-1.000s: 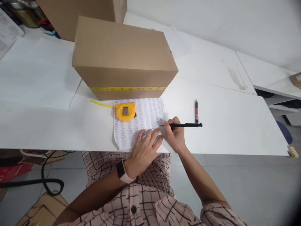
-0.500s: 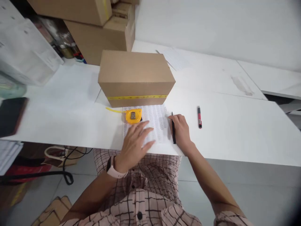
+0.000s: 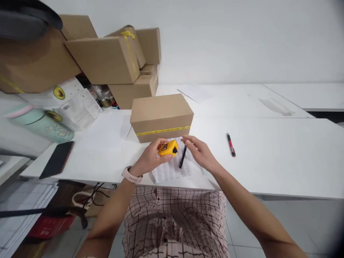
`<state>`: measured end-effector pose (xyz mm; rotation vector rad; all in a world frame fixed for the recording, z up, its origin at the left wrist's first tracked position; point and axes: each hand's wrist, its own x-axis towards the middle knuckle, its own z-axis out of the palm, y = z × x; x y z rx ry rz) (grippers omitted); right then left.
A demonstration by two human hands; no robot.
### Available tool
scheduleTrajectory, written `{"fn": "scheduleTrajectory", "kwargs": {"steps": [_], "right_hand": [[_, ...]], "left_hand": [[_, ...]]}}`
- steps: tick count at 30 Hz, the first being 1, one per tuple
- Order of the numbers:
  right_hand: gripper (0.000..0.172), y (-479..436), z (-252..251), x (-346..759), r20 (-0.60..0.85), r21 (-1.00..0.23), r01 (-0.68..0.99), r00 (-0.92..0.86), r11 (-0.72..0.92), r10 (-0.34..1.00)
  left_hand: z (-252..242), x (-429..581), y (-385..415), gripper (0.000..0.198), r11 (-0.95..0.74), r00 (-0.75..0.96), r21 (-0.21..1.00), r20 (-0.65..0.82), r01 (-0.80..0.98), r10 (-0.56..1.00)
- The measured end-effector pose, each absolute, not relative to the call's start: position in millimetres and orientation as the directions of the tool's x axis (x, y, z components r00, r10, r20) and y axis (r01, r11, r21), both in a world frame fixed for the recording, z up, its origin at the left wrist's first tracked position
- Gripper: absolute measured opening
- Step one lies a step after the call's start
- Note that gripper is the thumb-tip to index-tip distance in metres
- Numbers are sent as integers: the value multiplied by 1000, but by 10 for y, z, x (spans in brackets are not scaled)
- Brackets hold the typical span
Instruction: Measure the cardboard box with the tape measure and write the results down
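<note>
My left hand (image 3: 152,156) is closed around a yellow tape measure (image 3: 171,148), holding it over a sheet of printed paper (image 3: 172,170). The paper lies near the table's front edge. Fingers stretched forward, my right hand (image 3: 199,152) is just right of the tape measure. A black pen (image 3: 182,157) slants over the paper below those fingers, its upper end close to the thumb. Whether the hand touches the pen is not clear. Behind both hands sits a closed cardboard box (image 3: 161,114) with a yellow tape band along its front.
A red and black pen (image 3: 231,145) lies to the right on the white table (image 3: 268,157). To the left are a dark phone (image 3: 57,160), a mint bottle (image 3: 44,125) and a white carton (image 3: 80,111). Stacked cardboard boxes (image 3: 104,61) stand at the back left.
My left hand has picked up the tape measure; its yellow blade no longer shows extended. My right hand and the black pen have shifted left. The view has tilted up.
</note>
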<state>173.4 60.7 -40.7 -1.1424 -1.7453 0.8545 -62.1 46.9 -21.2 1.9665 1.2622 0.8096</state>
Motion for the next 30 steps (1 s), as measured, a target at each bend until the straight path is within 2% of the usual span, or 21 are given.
{"fn": "scheduleTrajectory", "kwargs": {"steps": [2, 4, 8, 11, 15, 17, 20, 22, 25, 30], "right_hand": [[35, 646, -188, 1596, 162, -971, 113, -338, 210, 927], [39, 687, 8, 1505, 111, -992, -1, -423, 123, 899], [37, 834, 299, 1429, 64, -998, -5, -421, 68, 905], [33, 1108, 474, 1403, 88, -996, -25, -359, 85, 929], [28, 1679, 713, 1473, 100, -993, -81, -185, 87, 978], [24, 1958, 780, 1583, 87, -996, -16, -58, 86, 995], [18, 2259, 734, 1773, 73, -968, 249, 139, 37, 988], [12, 2374, 621, 1853, 72, -937, 348, 208, -5, 976], [7, 2461, 425, 1843, 66, -916, 401, 210, -24, 976], [17, 2508, 279, 1654, -3, -907, 417, 134, -59, 991]], "left_hand": [[-20, -632, 453, 40, -336, 428, 861, 159, 381, 890], [155, -667, 464, 38, -340, 445, 883, 175, 323, 878], [462, -790, 571, 43, -237, 409, 930, 107, 282, 906], [669, -924, 756, 43, -150, 358, 970, 73, 192, 931], [854, -1271, 1173, 44, -160, 160, 974, 134, 163, 978], [888, -1534, 1391, 42, -142, 49, 969, 135, 204, 990], [873, -1955, 1617, 41, -81, -64, 962, 101, 261, 993], [833, -2187, 1679, 41, -40, -99, 957, 72, 289, 993], [760, -2397, 1696, 44, 6, -112, 947, 32, 322, 993], [697, -2411, 1752, 53, 29, -89, 932, 3, 361, 996]]}}
